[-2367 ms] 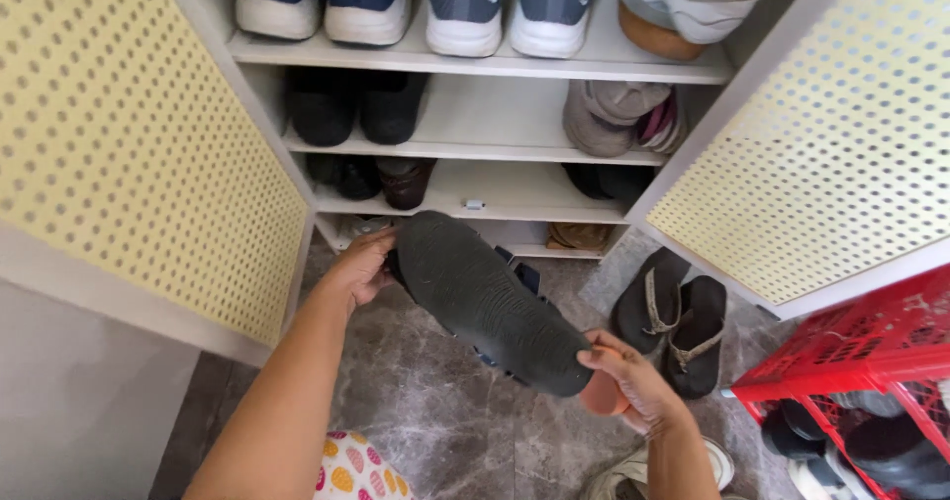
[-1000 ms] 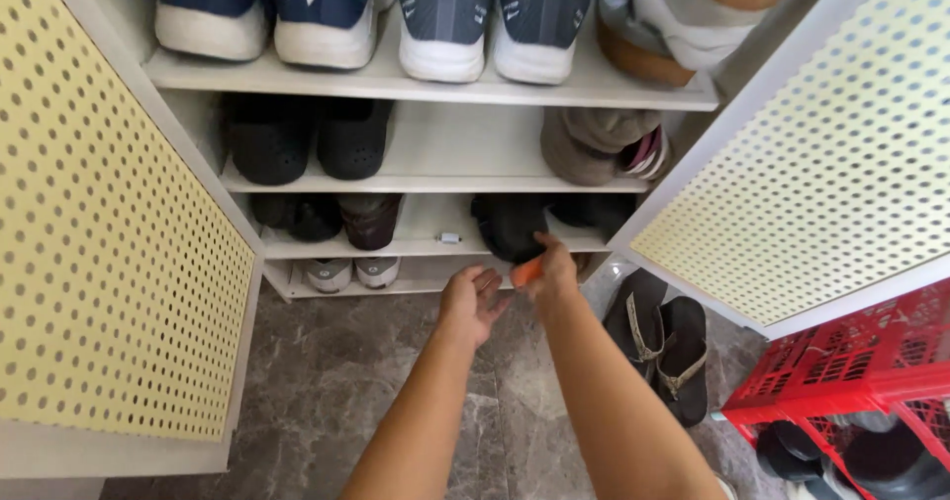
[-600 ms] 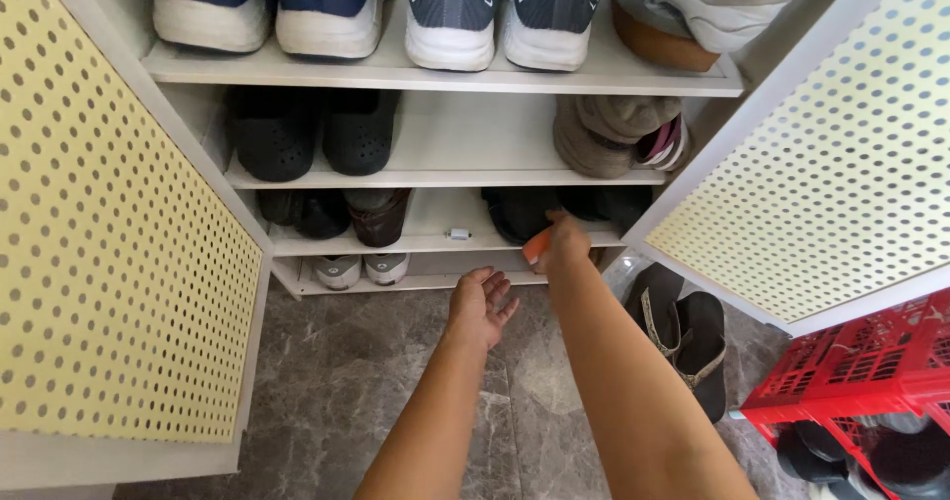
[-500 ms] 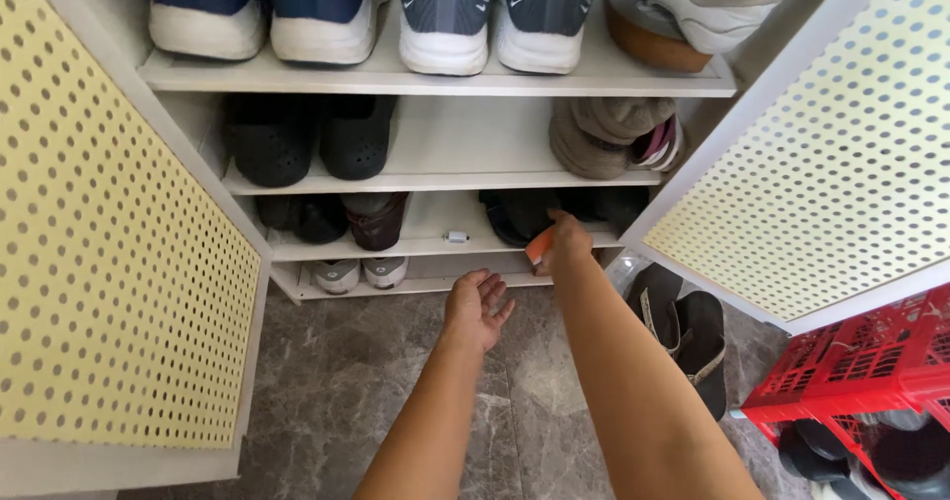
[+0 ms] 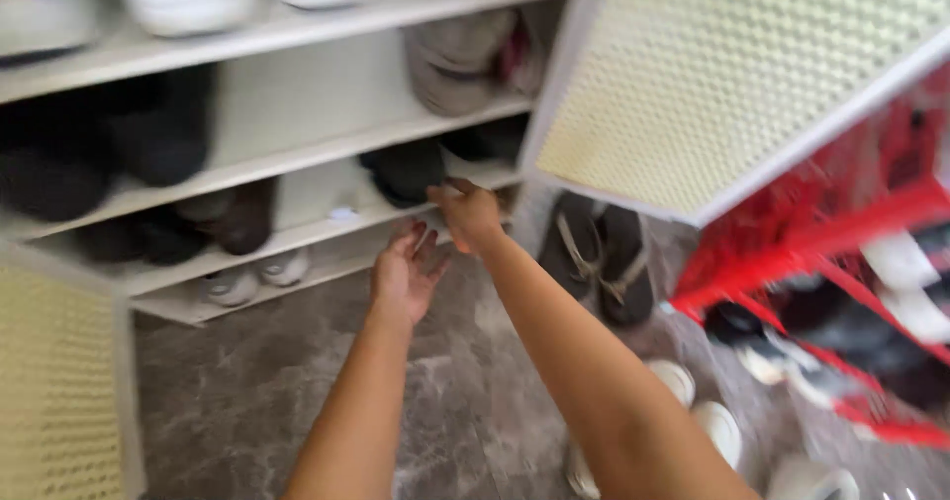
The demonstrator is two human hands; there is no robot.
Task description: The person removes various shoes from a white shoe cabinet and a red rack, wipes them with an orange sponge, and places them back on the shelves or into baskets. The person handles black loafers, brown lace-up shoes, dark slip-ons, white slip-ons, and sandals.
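A white shoe cabinet [image 5: 297, 154] fills the blurred view, one perforated yellow door [image 5: 732, 75] swung open beside a red crate [image 5: 841, 263]. On the cabinet's third shelf lies a dark shoe [image 5: 406, 171]. The right hand [image 5: 467, 213] reaches the shelf edge just beside it, fingers seemingly curled closed. The left hand [image 5: 404, 272] hovers below the shelf, fingers loosely spread.

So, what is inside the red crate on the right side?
The red crate holds dark shoes and something white, seen through its open side. The picture is blurred, so their number is unclear, and the crate's frame covers the rest.
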